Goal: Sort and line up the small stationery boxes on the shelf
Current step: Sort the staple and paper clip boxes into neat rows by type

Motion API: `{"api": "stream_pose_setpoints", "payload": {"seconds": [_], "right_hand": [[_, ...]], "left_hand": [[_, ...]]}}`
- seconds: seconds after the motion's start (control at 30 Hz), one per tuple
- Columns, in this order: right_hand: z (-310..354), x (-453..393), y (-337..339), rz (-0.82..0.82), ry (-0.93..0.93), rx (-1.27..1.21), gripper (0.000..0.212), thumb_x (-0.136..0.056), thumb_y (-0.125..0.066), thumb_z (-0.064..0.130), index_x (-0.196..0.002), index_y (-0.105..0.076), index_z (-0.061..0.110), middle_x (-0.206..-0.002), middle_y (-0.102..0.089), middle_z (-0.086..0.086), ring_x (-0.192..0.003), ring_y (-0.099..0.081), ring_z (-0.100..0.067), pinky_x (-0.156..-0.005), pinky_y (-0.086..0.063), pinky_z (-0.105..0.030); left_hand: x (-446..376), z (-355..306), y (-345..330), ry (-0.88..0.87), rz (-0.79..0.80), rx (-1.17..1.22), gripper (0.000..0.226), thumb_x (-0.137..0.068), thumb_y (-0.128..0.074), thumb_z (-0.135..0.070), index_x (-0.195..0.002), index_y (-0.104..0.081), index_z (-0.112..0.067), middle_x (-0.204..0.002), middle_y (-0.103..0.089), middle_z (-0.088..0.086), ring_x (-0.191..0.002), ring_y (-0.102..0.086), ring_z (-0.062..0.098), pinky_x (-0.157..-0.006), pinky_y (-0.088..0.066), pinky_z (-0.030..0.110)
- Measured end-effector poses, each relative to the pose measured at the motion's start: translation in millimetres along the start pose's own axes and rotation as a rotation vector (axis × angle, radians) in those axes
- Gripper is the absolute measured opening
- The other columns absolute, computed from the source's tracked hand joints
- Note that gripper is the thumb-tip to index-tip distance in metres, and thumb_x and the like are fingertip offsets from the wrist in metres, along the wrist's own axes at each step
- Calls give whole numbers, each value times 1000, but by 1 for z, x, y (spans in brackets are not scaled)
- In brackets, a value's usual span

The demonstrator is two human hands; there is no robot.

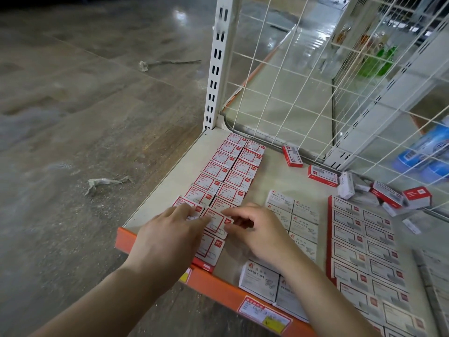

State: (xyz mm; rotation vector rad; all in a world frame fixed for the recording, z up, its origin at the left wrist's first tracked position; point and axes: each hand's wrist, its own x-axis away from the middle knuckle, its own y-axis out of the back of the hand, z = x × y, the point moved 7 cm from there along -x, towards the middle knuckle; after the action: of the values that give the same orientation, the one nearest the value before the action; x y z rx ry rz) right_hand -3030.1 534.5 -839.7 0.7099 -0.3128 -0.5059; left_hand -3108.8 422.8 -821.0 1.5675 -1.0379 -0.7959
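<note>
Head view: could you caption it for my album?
Two hands, left hand and right hand, nudge a red-and-white box into rows on the shelf.

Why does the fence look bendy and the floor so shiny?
Head view: the wide lens curves the wire grid; ceiling light glares off the polished floor; the loose boxes at the right edge look smeared and blurry.

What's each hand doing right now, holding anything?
Left hand: open, straight fingers pressing on the red-and-white boxes in the left rows.
Right hand: pinching one red-and-white box at its right edge.
</note>
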Motion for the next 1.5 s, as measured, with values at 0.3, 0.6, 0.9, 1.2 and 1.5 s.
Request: {"api": "stream_pose_setpoints", "payload": {"seconds": [0.3,0.6,0.9,1.2,1.5], "right_hand": [[3,0,-1,13,17,11,33,-86,-63,25,-119,-61,29,-88,-47,24,-79,-46,12,-71,-36,2],[-6,4,11,-74,7,31,30,-87,-62,24,-117,-62,28,-96,-55,16,-86,-52,6,-75,-41,-5],[-50,29,59,-207,-111,-5,23,-87,-62,14,-107,-64,25,-92,-60,8,-84,-57,-3,-75,-43,-13],[-107,65,116,-368,-282,16,22,-90,-55,13,-109,-63,22,-91,-59,12,-82,-54,1,-68,-43,-8],[-157,55,162,-579,-391,154,19,-91,-56,20,-106,-64,11,-83,-57,4,-75,-54,-10,-65,-43,-19]], "left_hand": [[1,2,2,22,-29,62,43,-97,-33,-38,-139,-32,-44,-143,-35,-9,-129,-37,12,-94,-43,24],[-1,2,5,23,-32,58,44,-97,-30,-40,-141,-27,-43,-145,-28,-16,-132,-30,7,-101,-36,21],[-22,-32,14,0,-81,166,41,-95,-39,-35,-136,-40,-37,-139,-40,-16,-127,-37,9,-99,-33,24],[-64,-110,-15,-128,15,201,39,-96,-38,-36,-135,-37,-34,-137,-39,-14,-122,-38,7,-99,-35,24],[-105,-168,-53,-256,142,89,49,-99,-32,-37,-146,-21,-29,-155,-14,-8,-142,-12,12,-115,-10,30]]}}
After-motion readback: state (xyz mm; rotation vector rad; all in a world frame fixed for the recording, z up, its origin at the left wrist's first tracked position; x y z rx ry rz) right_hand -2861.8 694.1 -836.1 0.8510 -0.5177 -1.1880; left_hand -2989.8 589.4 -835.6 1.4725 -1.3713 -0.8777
